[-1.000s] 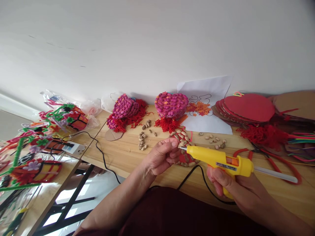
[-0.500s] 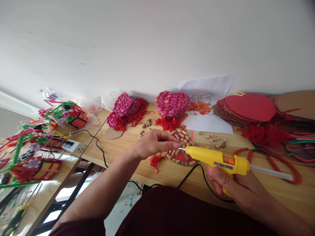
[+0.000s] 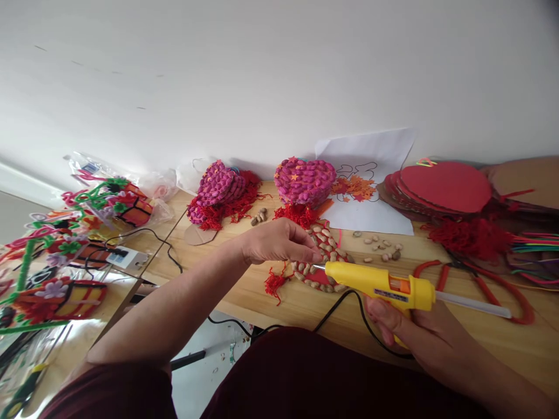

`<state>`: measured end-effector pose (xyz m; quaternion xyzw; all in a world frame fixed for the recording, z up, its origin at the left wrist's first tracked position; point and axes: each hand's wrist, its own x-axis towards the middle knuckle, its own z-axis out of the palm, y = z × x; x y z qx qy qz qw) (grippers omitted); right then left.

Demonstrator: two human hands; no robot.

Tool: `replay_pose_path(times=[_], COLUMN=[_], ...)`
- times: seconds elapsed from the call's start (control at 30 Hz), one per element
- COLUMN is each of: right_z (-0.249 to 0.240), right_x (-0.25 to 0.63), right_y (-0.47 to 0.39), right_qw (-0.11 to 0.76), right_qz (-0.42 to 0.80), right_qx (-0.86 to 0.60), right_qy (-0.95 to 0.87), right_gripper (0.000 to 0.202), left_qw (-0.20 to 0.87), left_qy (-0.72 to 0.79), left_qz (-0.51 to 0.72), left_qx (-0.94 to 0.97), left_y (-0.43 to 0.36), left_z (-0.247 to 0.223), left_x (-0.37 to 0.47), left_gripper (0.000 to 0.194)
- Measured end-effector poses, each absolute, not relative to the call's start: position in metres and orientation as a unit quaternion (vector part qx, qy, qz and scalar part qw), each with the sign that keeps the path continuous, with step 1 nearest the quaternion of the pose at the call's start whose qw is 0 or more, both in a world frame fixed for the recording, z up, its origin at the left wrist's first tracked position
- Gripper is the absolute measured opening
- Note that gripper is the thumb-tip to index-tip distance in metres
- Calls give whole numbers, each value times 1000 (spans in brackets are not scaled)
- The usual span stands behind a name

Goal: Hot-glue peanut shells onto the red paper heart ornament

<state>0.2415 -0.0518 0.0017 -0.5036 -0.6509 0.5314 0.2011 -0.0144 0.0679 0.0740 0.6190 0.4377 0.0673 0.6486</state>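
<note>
My right hand (image 3: 393,320) is wrapped round the handle of a yellow hot glue gun (image 3: 375,282), a clear glue stick (image 3: 474,304) jutting from its back. The gun's metal nozzle (image 3: 319,266) points left, right by the fingertips of my left hand (image 3: 282,243). Thumb and fingers of that hand are pinched together on what looks like a peanut, mostly hidden by them. Below lies a red gourd-shaped card (image 3: 318,277) with peanuts set along its outline and across it, partly covered by my hand and the gun. A red tassel (image 3: 275,284) sticks out at its left.
Loose peanuts (image 3: 386,249) lie right of the card. Behind stand pink peanut-covered pieces (image 3: 304,180), a paper sheet (image 3: 371,221) with orange leaf cutouts, and stacked red cards (image 3: 445,186). Orange-handled pliers (image 3: 519,302) lie at right. A black cord (image 3: 332,311) runs along the table's front edge.
My left hand has shifted slightly up, and its elbow has swung out to the left. The glue gun has moved a little left and down, its nozzle staying near the fingertips.
</note>
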Motion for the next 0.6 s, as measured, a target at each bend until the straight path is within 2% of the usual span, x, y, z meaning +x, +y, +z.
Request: replay_pose_path(times=[0.23, 0.43, 0.6], right_z=[5, 15, 23], right_x=[241, 236, 234], right_y=[-49, -45, -39], right_qw=[232, 319, 362], right_qz=[543, 700, 782], right_qx=[-489, -452, -395], right_qy=[-642, -451, -320], right_gripper=[49, 49, 47], left_qw=[678, 711, 724], left_qy=[401, 336, 305], left_qz=[80, 220, 320], left_qx=[611, 577, 530], left_y=[75, 66, 56], left_z=[76, 59, 38], left_x=[-15, -18, -7], left_gripper=[13, 16, 18])
